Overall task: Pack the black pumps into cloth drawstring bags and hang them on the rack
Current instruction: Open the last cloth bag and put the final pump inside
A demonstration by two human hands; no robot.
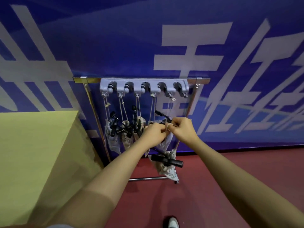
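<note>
A grey-and-white shoe toe marks where a person stands on the dark red floor, both bare forearms stretched toward a chrome-framed hanging rack set against a blue banner wall with large white characters. The left hand and right hand meet knuckle to knuckle, fingers curled and pinching the pale drawstring cord of a patterned cloth bag, apparently cinching its mouth before it goes up. Just below them a black cylindrical pump juts sideways out of a hanging patterned cloth drawstring bag, near the rack's bottom rail. Beyond the hands, further bags with black pump parts showing dangle by their cords from the grey plastic hook strip along the top bar, so most of the job looks done. A yellow-green covered block stands at the left.
</note>
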